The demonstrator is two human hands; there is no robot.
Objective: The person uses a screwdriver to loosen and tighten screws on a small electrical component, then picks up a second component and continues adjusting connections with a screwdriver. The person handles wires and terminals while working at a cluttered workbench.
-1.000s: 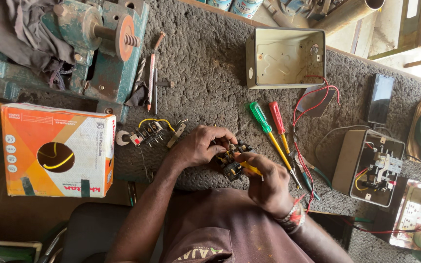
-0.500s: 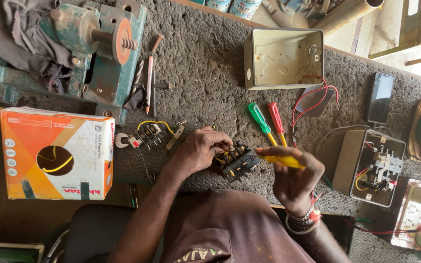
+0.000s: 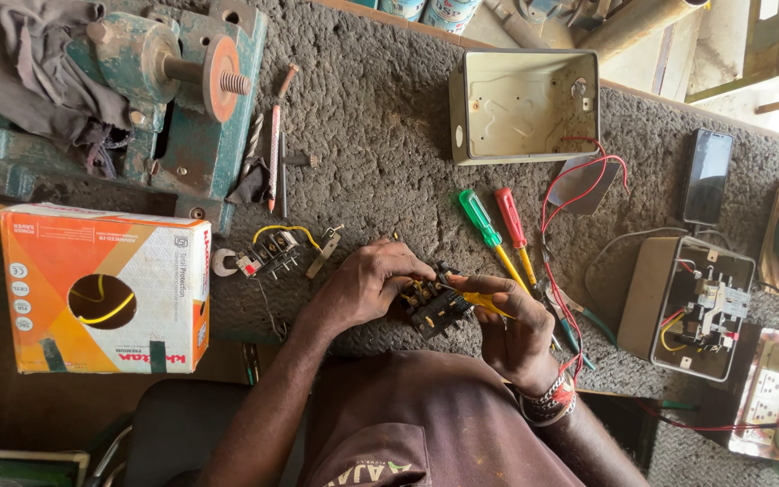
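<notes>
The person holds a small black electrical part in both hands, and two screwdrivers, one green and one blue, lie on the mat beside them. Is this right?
Not quite. In the head view, the second screwdriver is red, not blue. It lies beside the green screwdriver on the mat.

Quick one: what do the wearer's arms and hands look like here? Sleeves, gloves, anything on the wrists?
Both forearms are bare, no sleeves in view. The left hand and right hand are ungloved. The right wrist carries stacked bracelets, beaded with some red. Nothing shows on the left wrist.
</notes>
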